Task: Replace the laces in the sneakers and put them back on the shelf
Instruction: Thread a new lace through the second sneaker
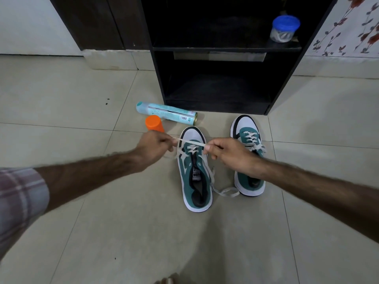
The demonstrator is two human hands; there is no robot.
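- On the floor before the shelf [225, 49], two sneakers stand; the left sneaker [194, 177] is half laced.
- Left hand [153, 149] and right hand [227, 153] each pinch the lace [192, 142], stretched above its toe.
- Lace looks soft, limp, light; best held near the tips.

A home: tiled floor [102, 222], dark wooden shelf [225, 49], floral curtain [348, 27] beside it.

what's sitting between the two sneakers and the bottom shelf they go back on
Nothing visible. The lower shelf is open at the front, and the floor from both sneakers up to it is bare. The spray can and orange cap lie off to the left.
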